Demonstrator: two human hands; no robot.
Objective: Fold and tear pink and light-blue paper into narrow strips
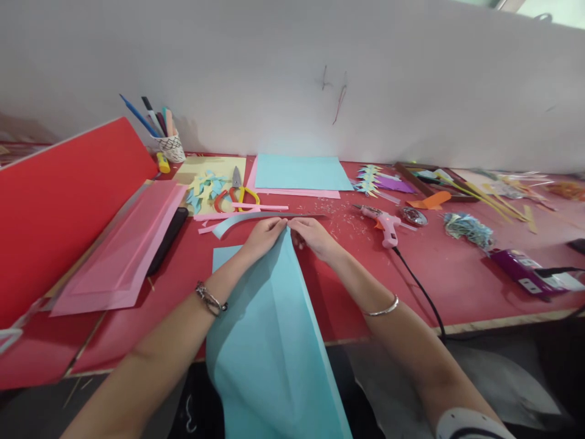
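Observation:
A large light-blue sheet of paper (265,341) hangs from the red table over my lap, bent along its length. At its far corner my left hand (266,236) pinches the edge. My right hand (313,236) grips the same corner from the other side, the fingertips of both hands nearly touching. Just beyond my hands lies a curved light-blue paper strip (237,223) with pink strips (214,216) around it. Scissors (237,183) with orange and yellow handles rest behind the strips.
A pink glue gun (386,224) with a black cord lies right, near a purple power strip (525,271). Left are pink sheets (123,256) and a red board (68,201). At the back stand a pen cup (171,148) and stacked blue paper (301,172).

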